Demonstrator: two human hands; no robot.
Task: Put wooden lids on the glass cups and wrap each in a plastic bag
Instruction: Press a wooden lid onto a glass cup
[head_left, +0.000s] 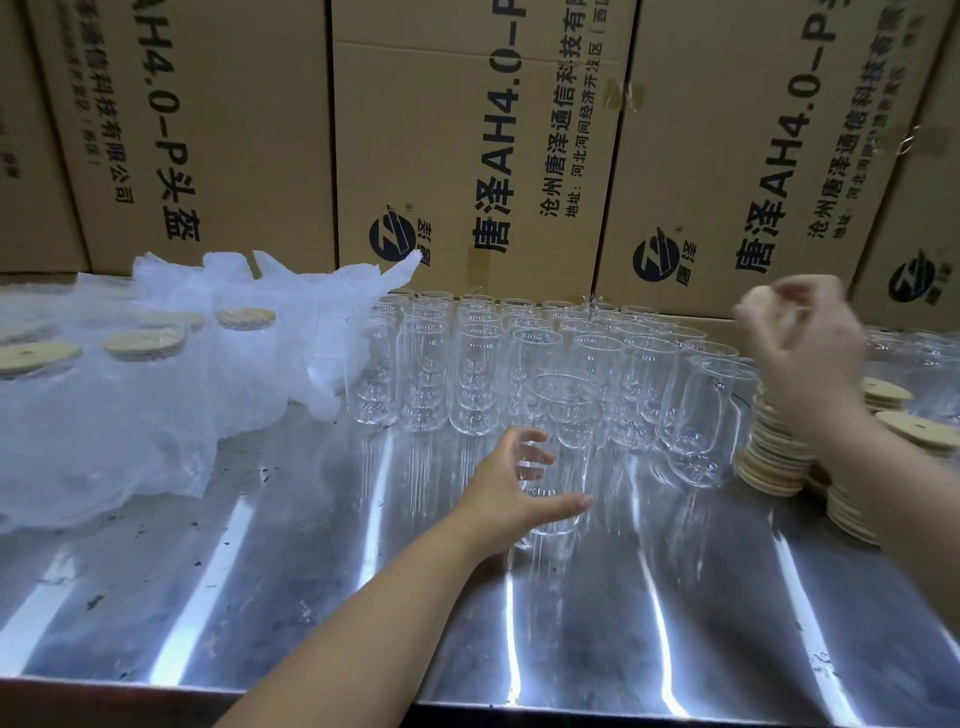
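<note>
My left hand (506, 488) is wrapped around the lower part of a clear glass cup (563, 410), which stands tilted on the shiny metal table in front of the block of cups. My right hand (802, 353) is raised above the cups at the right and is blurred. Its fingers pinch a pale round wooden lid (759, 302). Several rows of empty glass cups (472, 364) stand upright behind the held one. Stacks of wooden lids (774, 457) lie under my right wrist.
A heap of thin plastic bags (171, 415) covers the left of the table, with several lidded, bagged cups (143, 343) in it. The metal table (311, 597) reaches to the front edge. Printed cardboard boxes (467, 156) form a wall behind. More lids (919, 426) lie at the far right.
</note>
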